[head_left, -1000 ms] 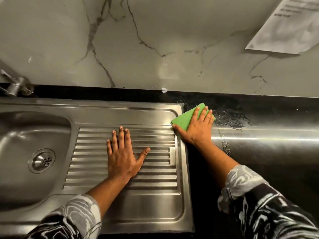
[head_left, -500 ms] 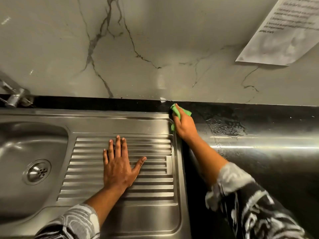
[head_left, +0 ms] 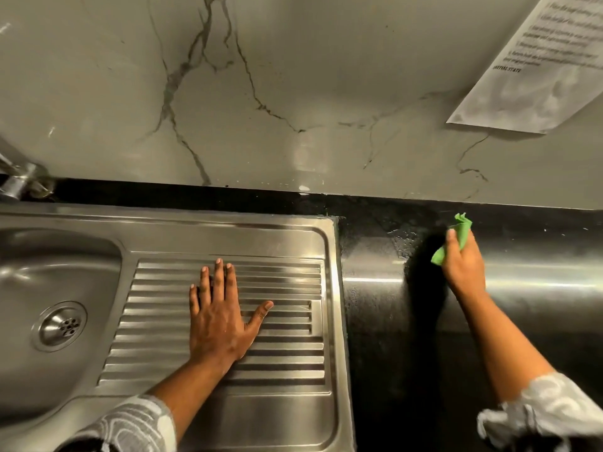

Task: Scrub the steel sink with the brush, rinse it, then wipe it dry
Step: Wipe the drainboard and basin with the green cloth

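The steel sink (head_left: 287,415) fills the lower left, with its bowl and drain (head_left: 60,326) at the left and a ribbed drainboard on the right. My left hand (head_left: 220,318) lies flat on the ribs, fingers straight and thumb spread. My right hand (head_left: 465,265) is out over the black counter (head_left: 385,321), well right of the sink, and grips a bunched green cloth (head_left: 461,230) that sticks out above and left of the fingers. No brush is in view.
A tap base (head_left: 18,182) shows at the far left edge behind the bowl. A marble-patterned wall (head_left: 293,93) rises behind the counter, with a printed paper sheet (head_left: 538,70) stuck at the upper right. Water droplets (head_left: 403,239) lie on the counter near the sink's corner.
My right hand bunched the green cloth at the sink's back right corner, then carried it rightward along the black counter. My left hand stayed flat on the drainboard.
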